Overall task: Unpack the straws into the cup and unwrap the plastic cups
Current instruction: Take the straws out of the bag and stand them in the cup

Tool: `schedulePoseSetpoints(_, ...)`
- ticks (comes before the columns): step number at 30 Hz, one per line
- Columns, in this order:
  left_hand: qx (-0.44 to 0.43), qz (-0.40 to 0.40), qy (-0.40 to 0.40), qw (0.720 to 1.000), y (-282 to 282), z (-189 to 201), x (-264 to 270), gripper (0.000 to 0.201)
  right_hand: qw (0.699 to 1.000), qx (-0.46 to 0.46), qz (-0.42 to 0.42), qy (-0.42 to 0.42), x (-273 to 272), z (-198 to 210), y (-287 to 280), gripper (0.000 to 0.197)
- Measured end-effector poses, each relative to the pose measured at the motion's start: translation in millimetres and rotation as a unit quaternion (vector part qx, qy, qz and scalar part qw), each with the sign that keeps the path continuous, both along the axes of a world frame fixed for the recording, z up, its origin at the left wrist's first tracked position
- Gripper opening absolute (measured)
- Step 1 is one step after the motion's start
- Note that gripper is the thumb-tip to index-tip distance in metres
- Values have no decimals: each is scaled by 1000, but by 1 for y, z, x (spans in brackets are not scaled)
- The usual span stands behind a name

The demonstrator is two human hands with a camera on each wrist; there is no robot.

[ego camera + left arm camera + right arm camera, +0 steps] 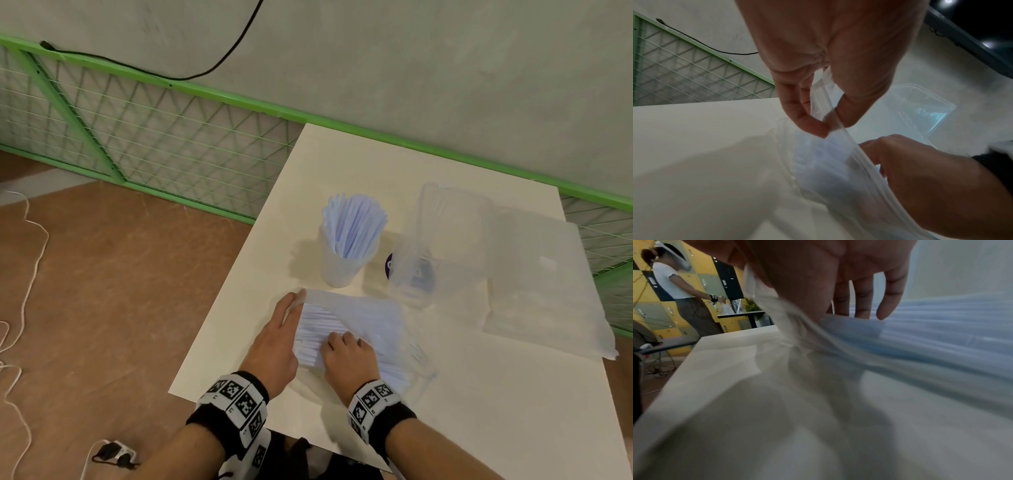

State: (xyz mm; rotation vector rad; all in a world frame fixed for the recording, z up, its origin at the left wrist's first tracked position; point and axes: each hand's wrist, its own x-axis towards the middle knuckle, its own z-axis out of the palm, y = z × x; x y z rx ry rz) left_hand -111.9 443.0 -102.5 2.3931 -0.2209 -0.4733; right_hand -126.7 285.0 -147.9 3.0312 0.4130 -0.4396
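Observation:
A translucent cup (337, 270) packed with white straws (352, 222) stands upright mid-table. In front of it lies a clear plastic bag (373, 308) holding more white straws (318, 325). My left hand (297, 299) pinches the bag's open rim (830, 120) between thumb and finger (812, 125), lifting it. My right hand (337, 342) reaches into the bag, and its thumb and fingers (861, 305) curl round a bundle of straws (859, 331). My right hand (920, 170) also shows in the left wrist view, behind the bag's rim.
A clear plastic container (442, 246) lies on its side right of the cup, over a purple disc (388, 265). Flat clear plastic wrapping (537, 281) lies at the table's right edge. The white table (239, 308) ends just left of my left hand. A green mesh fence (154, 144) runs behind.

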Motion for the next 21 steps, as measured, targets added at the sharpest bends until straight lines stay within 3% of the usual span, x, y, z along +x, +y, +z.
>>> schedulePoseSetpoints(6, -3, 2, 1, 1000, -1, 2, -1, 100, 998, -18, -4, 54, 1, 7, -1, 15)
schedulePoseSetpoints(8, -6, 3, 0, 1000, -1, 2, -2, 102, 998, -20, 19, 65, 3, 8, -3, 24)
schedulePoseSetpoints(14, -5, 8, -1, 1000, 2, 3, -2, 104, 986, 135, -61, 82, 2, 18, -21, 40)
schedulePoseSetpoints(18, -6, 11, -11, 1000, 2, 4, -2, 102, 975, 198, -83, 56, 1, 28, -33, 23)
schedulePoseSetpoints(19, -7, 11, -11, 1000, 2, 4, -2, 102, 963, 255, -80, 29, 1, 31, -33, 14)
schedulePoseSetpoints(21, -9, 12, -13, 1000, 2, 5, -1, 102, 924, 374, -72, -24, -3, 39, -33, 24)
